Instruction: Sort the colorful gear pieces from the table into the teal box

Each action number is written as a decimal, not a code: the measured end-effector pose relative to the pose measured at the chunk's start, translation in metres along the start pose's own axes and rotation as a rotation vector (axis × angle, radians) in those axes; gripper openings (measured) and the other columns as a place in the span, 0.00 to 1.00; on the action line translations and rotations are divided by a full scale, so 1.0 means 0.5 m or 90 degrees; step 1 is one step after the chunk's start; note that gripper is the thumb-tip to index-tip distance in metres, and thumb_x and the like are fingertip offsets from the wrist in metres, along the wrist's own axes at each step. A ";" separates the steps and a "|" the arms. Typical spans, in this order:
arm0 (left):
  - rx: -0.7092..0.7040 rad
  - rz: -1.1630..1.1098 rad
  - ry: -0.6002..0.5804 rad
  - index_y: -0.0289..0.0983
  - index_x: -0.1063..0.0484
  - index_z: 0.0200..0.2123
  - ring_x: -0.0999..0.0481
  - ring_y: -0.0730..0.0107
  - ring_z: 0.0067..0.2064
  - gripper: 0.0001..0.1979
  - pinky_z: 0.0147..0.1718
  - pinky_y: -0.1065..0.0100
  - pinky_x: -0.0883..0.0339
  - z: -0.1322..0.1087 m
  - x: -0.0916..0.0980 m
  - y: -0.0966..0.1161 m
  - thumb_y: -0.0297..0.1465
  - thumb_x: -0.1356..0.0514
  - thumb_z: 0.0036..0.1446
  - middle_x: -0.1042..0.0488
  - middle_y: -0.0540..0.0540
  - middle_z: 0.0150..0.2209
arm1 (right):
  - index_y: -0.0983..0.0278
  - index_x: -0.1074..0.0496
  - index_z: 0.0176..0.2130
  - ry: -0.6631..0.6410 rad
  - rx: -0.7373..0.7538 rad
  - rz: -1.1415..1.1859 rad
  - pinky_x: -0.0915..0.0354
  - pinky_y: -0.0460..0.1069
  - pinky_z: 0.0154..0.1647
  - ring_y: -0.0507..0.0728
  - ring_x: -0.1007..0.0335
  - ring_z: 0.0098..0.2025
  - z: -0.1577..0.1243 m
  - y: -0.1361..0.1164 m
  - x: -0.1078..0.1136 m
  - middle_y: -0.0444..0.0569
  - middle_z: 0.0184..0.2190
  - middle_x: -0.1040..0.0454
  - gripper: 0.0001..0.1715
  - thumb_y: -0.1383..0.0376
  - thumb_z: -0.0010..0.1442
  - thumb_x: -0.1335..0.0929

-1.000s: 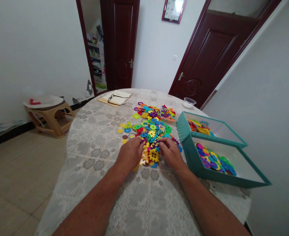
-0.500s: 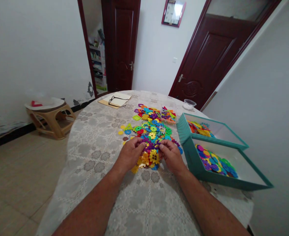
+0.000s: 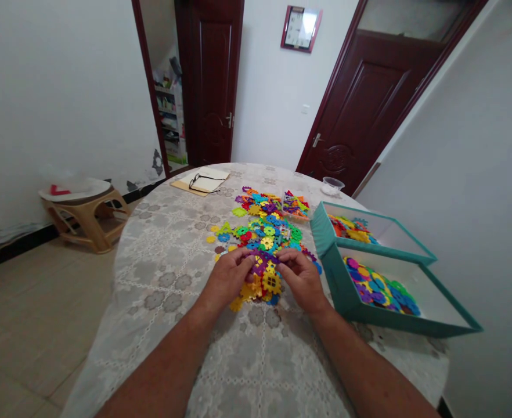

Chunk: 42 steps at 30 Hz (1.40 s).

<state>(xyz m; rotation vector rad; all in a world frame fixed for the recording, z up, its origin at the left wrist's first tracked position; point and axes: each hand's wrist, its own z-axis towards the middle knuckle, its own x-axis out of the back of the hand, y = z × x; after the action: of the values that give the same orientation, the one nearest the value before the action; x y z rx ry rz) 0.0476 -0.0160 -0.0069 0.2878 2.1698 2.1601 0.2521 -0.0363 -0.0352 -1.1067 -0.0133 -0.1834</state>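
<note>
Between my two hands is a purple toothed plastic gear piece (image 3: 264, 259), held over a heap of colourful gear pieces (image 3: 268, 231). My left hand (image 3: 230, 271) pinches its left side with thumb and forefinger. The fingers of my right hand (image 3: 300, 276) are closed at its right side. Just below the purple piece is a yellow toothed piece with a square window (image 3: 271, 283). Orange-yellow pieces lie beside it, nearer my left hand. Whether the purple part is one piece or several joined is too small to tell.
At the right stands an open teal box (image 3: 341, 278) with two compartments holding more gears. A clear tray of small coloured pieces (image 3: 295, 204) sits behind the heap. Glasses (image 3: 204, 181) rest on an open notebook (image 3: 186, 184) at the far left; a clear bowl (image 3: 333, 184) stands far right.
The right hand has come slightly closer to the left, with its fingers higher on the purple piece. The left hand keeps its pinch. The camera view has shifted a little.
</note>
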 end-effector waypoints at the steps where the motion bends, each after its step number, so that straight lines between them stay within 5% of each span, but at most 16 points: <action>1: 0.003 -0.010 -0.001 0.35 0.19 0.49 0.24 0.70 0.28 0.20 0.29 0.70 0.30 0.001 0.000 -0.002 0.42 0.38 0.60 0.21 0.48 0.29 | 0.57 0.24 0.39 -0.007 0.043 -0.050 0.30 0.56 0.55 0.60 0.24 0.50 -0.001 -0.003 0.000 0.50 0.44 0.22 0.04 0.63 0.61 0.26; 6: 0.015 -0.058 -0.006 0.34 0.21 0.52 0.22 0.70 0.29 0.23 0.31 0.69 0.28 0.008 -0.001 -0.021 0.43 0.38 0.61 0.21 0.47 0.32 | 0.57 0.23 0.42 -0.053 0.179 -0.251 0.32 0.59 0.59 0.62 0.26 0.54 -0.008 -0.013 0.003 0.52 0.48 0.22 0.06 0.68 0.64 0.29; 13: 0.001 -0.071 -0.040 0.35 0.22 0.49 0.21 0.67 0.34 0.19 0.37 0.66 0.24 0.004 -0.003 -0.015 0.42 0.38 0.61 0.20 0.46 0.35 | 0.57 0.24 0.44 -0.102 0.214 -0.278 0.31 0.58 0.57 0.62 0.26 0.55 -0.009 -0.005 -0.002 0.54 0.50 0.23 0.08 0.69 0.66 0.30; 21: -0.005 -0.023 -0.007 0.35 0.21 0.47 0.20 0.64 0.34 0.20 0.33 0.67 0.26 0.003 0.001 -0.002 0.42 0.35 0.56 0.19 0.46 0.34 | 0.57 0.24 0.43 -0.099 0.190 -0.278 0.30 0.57 0.55 0.62 0.25 0.53 -0.010 -0.018 -0.010 0.53 0.48 0.21 0.07 0.68 0.65 0.31; 26: 0.005 0.002 0.112 0.35 0.21 0.49 0.21 0.64 0.34 0.22 0.30 0.68 0.28 0.008 0.013 0.005 0.42 0.38 0.57 0.19 0.44 0.37 | 0.57 0.24 0.46 -0.040 0.004 -0.314 0.32 0.51 0.40 0.59 0.24 0.38 0.012 -0.051 -0.008 0.47 0.37 0.20 0.09 0.61 0.68 0.33; 33: 0.008 -0.041 0.143 0.36 0.23 0.53 0.24 0.67 0.31 0.23 0.28 0.69 0.30 0.009 0.010 0.000 0.43 0.40 0.59 0.22 0.48 0.34 | 0.58 0.24 0.32 -0.141 -0.034 -0.515 0.42 0.48 0.31 0.56 0.30 0.29 0.147 -0.065 0.037 0.42 0.25 0.24 0.05 0.66 0.60 0.30; 35: 0.007 -0.058 0.122 0.36 0.24 0.53 0.24 0.68 0.30 0.23 0.28 0.69 0.30 0.009 0.009 -0.001 0.42 0.39 0.59 0.23 0.49 0.33 | 0.59 0.24 0.30 -0.093 -0.032 -0.573 0.40 0.49 0.35 0.57 0.28 0.31 0.210 -0.067 0.054 0.46 0.27 0.22 0.06 0.68 0.59 0.30; 38: -0.020 -0.080 0.099 0.36 0.23 0.51 0.26 0.69 0.28 0.22 0.29 0.69 0.31 0.008 0.009 -0.005 0.42 0.39 0.58 0.23 0.50 0.31 | 0.61 0.21 0.44 0.055 -0.020 -0.587 0.35 0.51 0.43 0.61 0.24 0.39 0.291 -0.075 0.073 0.52 0.35 0.19 0.11 0.67 0.64 0.33; 40: -0.037 -0.088 0.087 0.36 0.23 0.49 0.26 0.69 0.28 0.21 0.30 0.69 0.31 0.009 0.008 -0.010 0.43 0.39 0.58 0.23 0.50 0.31 | 0.62 0.23 0.52 0.129 -0.004 -0.566 0.33 0.54 0.49 0.62 0.23 0.45 0.318 -0.079 0.074 0.55 0.40 0.18 0.18 0.67 0.64 0.34; 42: -0.048 -0.083 0.082 0.37 0.22 0.48 0.25 0.69 0.29 0.20 0.30 0.68 0.30 0.012 0.007 -0.019 0.44 0.38 0.58 0.21 0.48 0.34 | 0.61 0.22 0.50 0.139 0.011 -0.549 0.32 0.55 0.53 0.63 0.23 0.48 0.313 -0.080 0.062 0.55 0.43 0.17 0.17 0.67 0.63 0.33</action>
<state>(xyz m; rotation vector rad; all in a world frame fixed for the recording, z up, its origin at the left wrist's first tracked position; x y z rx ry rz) 0.0444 -0.0093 -0.0160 0.0014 2.0992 2.2377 0.2891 0.0811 0.0736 -1.0007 -0.2978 -1.0709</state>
